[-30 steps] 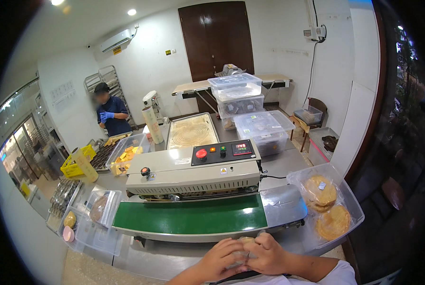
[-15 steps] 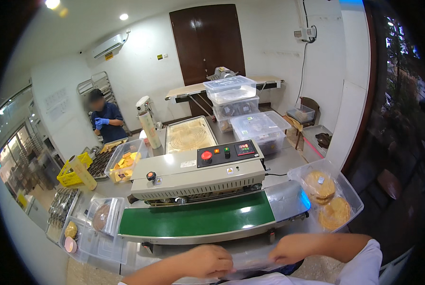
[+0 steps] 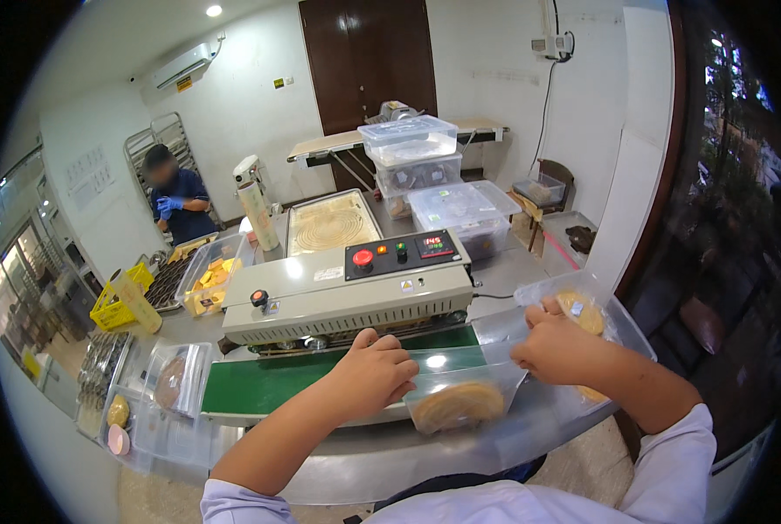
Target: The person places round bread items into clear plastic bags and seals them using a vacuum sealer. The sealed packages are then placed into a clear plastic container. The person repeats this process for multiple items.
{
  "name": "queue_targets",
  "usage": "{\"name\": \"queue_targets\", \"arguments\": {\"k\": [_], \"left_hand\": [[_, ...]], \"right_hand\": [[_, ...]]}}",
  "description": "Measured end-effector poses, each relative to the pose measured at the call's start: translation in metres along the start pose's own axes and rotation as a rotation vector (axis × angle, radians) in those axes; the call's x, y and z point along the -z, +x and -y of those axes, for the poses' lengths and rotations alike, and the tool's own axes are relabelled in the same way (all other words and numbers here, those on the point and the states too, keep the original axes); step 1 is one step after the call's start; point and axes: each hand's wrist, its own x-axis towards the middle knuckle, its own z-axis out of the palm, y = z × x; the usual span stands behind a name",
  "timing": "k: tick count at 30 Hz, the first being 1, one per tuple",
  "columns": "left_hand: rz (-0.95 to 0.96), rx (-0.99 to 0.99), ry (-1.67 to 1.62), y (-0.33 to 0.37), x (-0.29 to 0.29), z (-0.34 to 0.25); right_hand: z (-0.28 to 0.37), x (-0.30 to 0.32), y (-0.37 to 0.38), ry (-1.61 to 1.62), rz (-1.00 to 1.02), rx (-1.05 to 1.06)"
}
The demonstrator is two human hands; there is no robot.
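Note:
A clear plastic bag (image 3: 506, 384) hangs between my hands, with a round, flat, golden-brown baked disc (image 3: 457, 407) low inside it. My left hand (image 3: 376, 374) pinches the bag's upper left corner, over the green conveyor belt (image 3: 268, 382). The opposite upper corner is in the closed fingers of my right hand (image 3: 551, 344). The bag hangs at the front edge of the belt, beneath the grey band sealing machine (image 3: 329, 301). Past my right hand stands a clear plastic tub (image 3: 631, 336) holding similar bagged discs (image 3: 581, 312).
At the left, a clear tray (image 3: 168, 445) holds bagged baked goods. Behind it stand a tub of yellow pieces (image 3: 214, 278), a yellow basket (image 3: 111, 313) and a wrap roll (image 3: 258, 217). Stacked clear boxes (image 3: 417, 183) rise behind the machine. A person (image 3: 176, 201) wearing blue gloves stands far left.
Both hands have risen from the near edge to the belt, bringing the bag up and forward. The baked disc in it now shows plainly. The whole view has shifted slightly.

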Motion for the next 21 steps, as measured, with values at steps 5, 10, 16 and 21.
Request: {"name": "queue_targets", "arguments": {"k": [5,10,16,21], "left_hand": [[0.047,0.104,-0.085,0.015,-0.007,0.009],[-0.077,0.112,-0.509,0.02,0.005,0.004],[0.215,0.292,-0.521,0.014,0.015,-0.008],[0.063,0.337,-0.473,0.01,0.01,-0.011]], "right_hand": [[-0.023,-0.015,0.004,0.034,0.055,0.068],[-0.044,-0.019,-0.005,0.125,-0.169,0.096],[-0.05,-0.019,-0.014,0.377,-0.318,0.199],[-0.064,-0.021,-0.013,0.375,-0.482,0.203]]}}
